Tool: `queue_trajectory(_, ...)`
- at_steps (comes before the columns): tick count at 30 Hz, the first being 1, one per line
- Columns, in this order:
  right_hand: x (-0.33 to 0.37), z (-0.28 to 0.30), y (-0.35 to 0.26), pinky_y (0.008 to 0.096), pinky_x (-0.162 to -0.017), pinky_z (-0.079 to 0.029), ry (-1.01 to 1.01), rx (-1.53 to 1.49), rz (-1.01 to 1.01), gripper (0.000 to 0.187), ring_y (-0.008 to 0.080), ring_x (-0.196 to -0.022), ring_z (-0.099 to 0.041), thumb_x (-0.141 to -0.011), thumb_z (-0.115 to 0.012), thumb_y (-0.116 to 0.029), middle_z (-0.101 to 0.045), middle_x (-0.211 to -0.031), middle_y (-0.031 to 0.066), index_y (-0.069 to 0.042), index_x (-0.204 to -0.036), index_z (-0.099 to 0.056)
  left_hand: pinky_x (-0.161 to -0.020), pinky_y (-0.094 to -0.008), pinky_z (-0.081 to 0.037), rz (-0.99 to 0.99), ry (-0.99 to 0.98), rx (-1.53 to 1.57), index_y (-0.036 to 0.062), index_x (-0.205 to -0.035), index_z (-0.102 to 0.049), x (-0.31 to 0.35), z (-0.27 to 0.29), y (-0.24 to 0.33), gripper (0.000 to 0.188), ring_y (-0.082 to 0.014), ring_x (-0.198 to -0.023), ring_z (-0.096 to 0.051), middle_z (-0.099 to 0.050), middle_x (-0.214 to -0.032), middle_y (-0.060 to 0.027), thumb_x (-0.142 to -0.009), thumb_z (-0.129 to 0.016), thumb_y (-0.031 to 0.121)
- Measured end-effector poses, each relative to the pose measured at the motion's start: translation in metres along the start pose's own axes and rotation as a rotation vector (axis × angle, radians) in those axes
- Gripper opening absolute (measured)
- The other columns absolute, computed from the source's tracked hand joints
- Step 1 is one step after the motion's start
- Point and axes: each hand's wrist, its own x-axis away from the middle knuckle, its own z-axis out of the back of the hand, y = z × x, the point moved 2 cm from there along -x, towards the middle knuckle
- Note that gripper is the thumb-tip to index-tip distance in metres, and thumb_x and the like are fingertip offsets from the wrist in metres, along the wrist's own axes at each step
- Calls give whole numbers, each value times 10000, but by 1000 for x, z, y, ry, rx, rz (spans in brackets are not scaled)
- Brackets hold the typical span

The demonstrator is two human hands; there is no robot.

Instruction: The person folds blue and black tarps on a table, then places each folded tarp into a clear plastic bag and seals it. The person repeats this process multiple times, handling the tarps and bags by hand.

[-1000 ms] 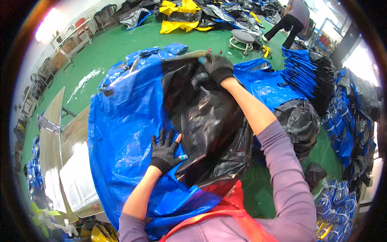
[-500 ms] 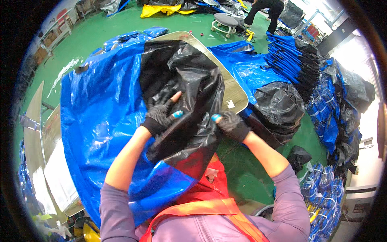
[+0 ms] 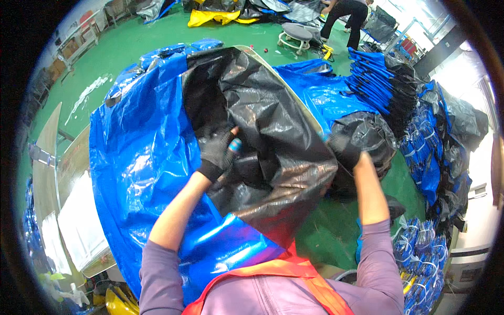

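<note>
A large blue-and-black plastic sheet (image 3: 142, 173) lies creased over a table (image 3: 84, 210) in front of me. Its black part (image 3: 273, 126) spreads to the right and hangs past the table's rounded edge. My left hand (image 3: 218, 155), in a black fingerless glove, rests on the black part with thumb and forefinger apart; a blue band wraps the thumb. Over at the sheet's right edge, my right hand (image 3: 345, 149), gloved alike, grips the black plastic. Its fingertips are mostly hidden. Below, the sheet meets my red apron (image 3: 273, 268).
Blue-and-black sheets are stacked at the right (image 3: 367, 79), beside a crumpled black bundle (image 3: 367, 131). Tied blue bundles (image 3: 420, 257) stand lower right. Farther off are a round grey stool (image 3: 295, 34), yellow-and-black sheets (image 3: 215, 17) and a bending person (image 3: 346, 18).
My right hand has moved right and slightly up, drawing the black edge out with it. The left hand has shifted slightly right on the sheet.
</note>
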Motion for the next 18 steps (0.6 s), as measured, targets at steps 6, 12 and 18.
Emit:
queue_trajectory(6, -36, -107, -17, 372, -743, -488, -131, 14, 190, 359, 249, -808, -645, -894, -609, -301, -686, -906, 166, 2, -1082, -648, -1125, -535, -171, 66, -288, -233, 13, -1462, -254, 6, -16, 22, 876, -479, -1352, -256, -273, -1469, -302, -837, -573, 536)
queue_trajectory(12, -7, -32, -9, 320, -608, -464, 158, 432, 154, 370, 110, -639, -561, -924, -588, -331, -664, -714, 93, 19, -857, -689, -1086, -667, -72, 6, -220, -429, 122, -1468, -305, 16, -5, 12, 970, -439, -1416, -161, -248, -1501, -270, -747, -536, 728)
queue_trajectory(18, -18, -11, -63, 403, -621, -496, 4, 1152, -80, 353, 286, -655, -636, -898, -553, -375, -660, -748, 171, -51, -821, -667, -1075, -677, -85, -7, -161, -443, 269, -1400, -444, 17, -3, 15, 620, -427, -1373, -271, -366, -1446, -251, -852, -528, 548)
